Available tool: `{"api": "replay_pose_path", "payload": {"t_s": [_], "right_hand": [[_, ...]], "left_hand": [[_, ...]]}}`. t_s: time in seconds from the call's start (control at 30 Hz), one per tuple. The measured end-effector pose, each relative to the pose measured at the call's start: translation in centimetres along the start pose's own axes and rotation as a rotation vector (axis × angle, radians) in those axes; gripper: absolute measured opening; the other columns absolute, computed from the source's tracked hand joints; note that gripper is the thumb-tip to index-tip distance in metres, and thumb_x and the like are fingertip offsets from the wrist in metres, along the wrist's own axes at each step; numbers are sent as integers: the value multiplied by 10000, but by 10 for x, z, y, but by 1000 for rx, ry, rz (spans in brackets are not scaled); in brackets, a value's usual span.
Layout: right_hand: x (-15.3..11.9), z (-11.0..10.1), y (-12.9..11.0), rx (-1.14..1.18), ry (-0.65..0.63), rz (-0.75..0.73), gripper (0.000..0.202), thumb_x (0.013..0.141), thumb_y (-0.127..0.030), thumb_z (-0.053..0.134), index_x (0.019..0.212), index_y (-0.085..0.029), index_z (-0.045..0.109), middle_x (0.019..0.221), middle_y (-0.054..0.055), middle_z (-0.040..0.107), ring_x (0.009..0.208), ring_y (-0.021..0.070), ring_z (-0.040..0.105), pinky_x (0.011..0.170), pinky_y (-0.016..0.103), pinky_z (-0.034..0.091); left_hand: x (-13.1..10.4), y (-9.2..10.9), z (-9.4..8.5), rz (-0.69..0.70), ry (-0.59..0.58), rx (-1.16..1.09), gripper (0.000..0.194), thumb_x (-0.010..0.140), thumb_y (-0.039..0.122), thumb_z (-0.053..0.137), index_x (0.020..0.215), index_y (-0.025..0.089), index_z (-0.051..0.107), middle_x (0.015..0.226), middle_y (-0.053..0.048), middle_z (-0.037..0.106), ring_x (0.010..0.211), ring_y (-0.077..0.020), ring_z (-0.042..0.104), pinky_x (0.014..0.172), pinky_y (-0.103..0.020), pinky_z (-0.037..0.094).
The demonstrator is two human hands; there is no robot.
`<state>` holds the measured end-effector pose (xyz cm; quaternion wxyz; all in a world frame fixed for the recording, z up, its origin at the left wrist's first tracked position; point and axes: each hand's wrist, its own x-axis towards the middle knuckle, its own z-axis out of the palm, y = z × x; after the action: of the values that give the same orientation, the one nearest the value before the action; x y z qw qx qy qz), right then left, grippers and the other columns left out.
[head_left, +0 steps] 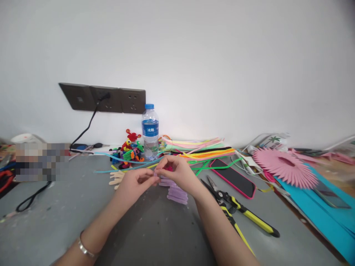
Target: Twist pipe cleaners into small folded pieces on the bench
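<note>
My left hand (142,181) and my right hand (176,171) meet over the middle of the grey table, fingertips pinched together. Between them shows a bit of a small purple pipe cleaner piece (155,174), mostly covered by the fingers. Just below my right hand lie short purple pipe cleaner pieces (177,195), grouped side by side. Something bright pink (169,168) peeks out behind my right fingers. Pale cream pipe cleaner pieces (115,178) lie beyond my left hand.
Yellow-handled cutters (235,208) lie right of my right forearm, near a pink-edged phone (234,178). Long coloured pipe cleaners (202,149), a water bottle (150,135) and small pipe cleaner figures (131,147) line the wall. A pink pleated paper ring (302,175) rests on blue sheets (327,221).
</note>
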<state>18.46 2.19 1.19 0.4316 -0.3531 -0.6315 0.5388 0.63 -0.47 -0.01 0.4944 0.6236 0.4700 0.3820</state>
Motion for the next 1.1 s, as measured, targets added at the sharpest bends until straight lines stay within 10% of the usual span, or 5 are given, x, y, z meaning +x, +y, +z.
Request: {"api": "replay_pose_path", "payload": {"t_s": [0.2, 0.5, 0.8, 1.1], "right_hand": [[2, 1, 6, -32, -8, 48, 257, 699, -363, 778, 699, -144, 645, 678, 10, 669, 619, 128, 593, 613, 260, 467], [0, -7, 9, 40, -147, 156, 283, 687, -413, 785, 718, -150, 686, 697, 11, 682, 637, 128, 610, 630, 252, 486], [-3, 20, -1, -285, 235, -566, 92, 855, -224, 656, 774, -204, 695, 793, 42, 645, 773, 162, 616, 714, 300, 491], [-5, 21, 3, -629, 227, -667, 166, 894, -204, 596, 754, -229, 682, 820, 51, 643, 746, 160, 574, 719, 323, 476]], "left_hand": [[-2, -7, -4, 174, 61, 349, 199, 829, 305, 629, 696, 207, 739, 675, -7, 727, 500, -133, 510, 536, -220, 330], [-1, -4, -7, 184, 77, 42, 96, 710, 213, 767, 628, 243, 727, 599, -11, 609, 574, -155, 470, 578, -214, 326], [-2, 7, 6, -129, 158, -695, 239, 660, 364, 834, 771, 187, 717, 714, 5, 651, 640, -110, 553, 528, -183, 419], [-1, 6, 8, -271, 91, -981, 252, 641, 331, 860, 759, 152, 728, 788, -13, 676, 684, -89, 573, 575, -173, 460]]}}
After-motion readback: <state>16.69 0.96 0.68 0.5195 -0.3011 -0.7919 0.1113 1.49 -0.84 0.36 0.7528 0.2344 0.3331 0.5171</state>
